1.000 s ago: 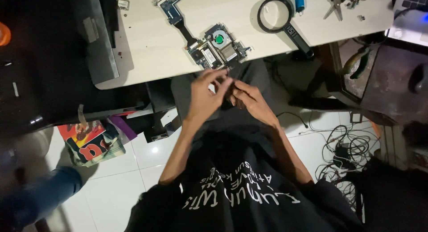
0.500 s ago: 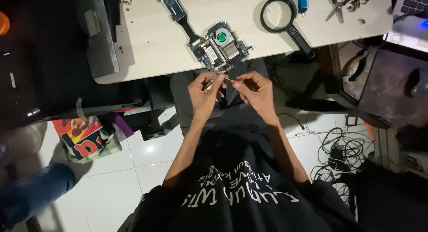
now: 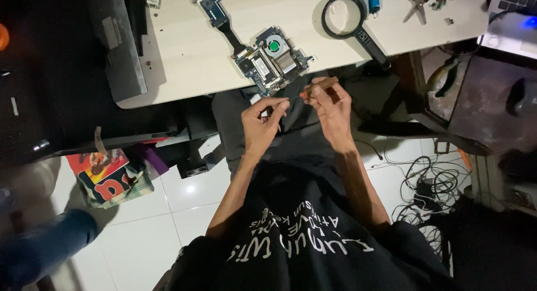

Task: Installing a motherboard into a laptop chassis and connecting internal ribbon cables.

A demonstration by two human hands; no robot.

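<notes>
Since half a second ago both hands have parted: right hand [image 3: 331, 103] grasps a screwdriver [image 3: 316, 87], left hand [image 3: 262, 123] pinches something too small to tell, below the board [image 3: 272, 59] at the bench [image 3: 184, 50] edge.

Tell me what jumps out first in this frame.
The two hands meet mid-frame above the lap: the right hand grips a small screwdriver with a brownish handle, the left hand pinches near its tip. Just beyond them, a bare circuit board with a green-hubbed fan lies at the pale table's near edge, a black-rimmed magnifying glass to its right.
</notes>
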